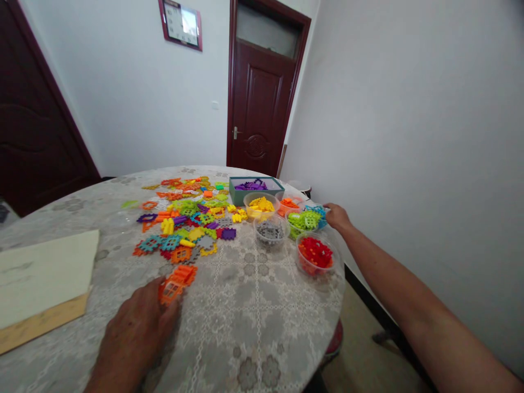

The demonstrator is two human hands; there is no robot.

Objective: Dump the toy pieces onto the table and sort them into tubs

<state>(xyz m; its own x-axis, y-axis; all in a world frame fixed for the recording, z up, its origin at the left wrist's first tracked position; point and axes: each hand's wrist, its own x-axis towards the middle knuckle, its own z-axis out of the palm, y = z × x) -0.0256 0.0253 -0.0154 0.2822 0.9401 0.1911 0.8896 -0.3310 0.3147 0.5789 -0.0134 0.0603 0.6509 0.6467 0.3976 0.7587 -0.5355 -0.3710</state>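
My left hand (139, 322) is closed around several orange interlocking building pieces (178, 284), one shaped like a window, low over the near left of the table. Far to the right, my right hand (338, 217) reaches to the table's edge, its fingers bent and close together at some blue building pieces (318, 212). Whether those fingers grip a piece is hidden. Beside them is a clear bowl of lime-green pieces (303, 220). Nearer stands a bowl of red pieces (315, 254). A mixed heap of coloured pieces (188, 218) spreads beyond my left hand.
Clear bowls hold grey pieces (270, 232), yellow pieces (262, 205) and orange pieces (289, 204). Behind them is a green box (237, 195) with purple pieces inside. A cardboard sheet (49, 273) lies at left on the patterned tablecloth (229, 322). A wall stands on the right.
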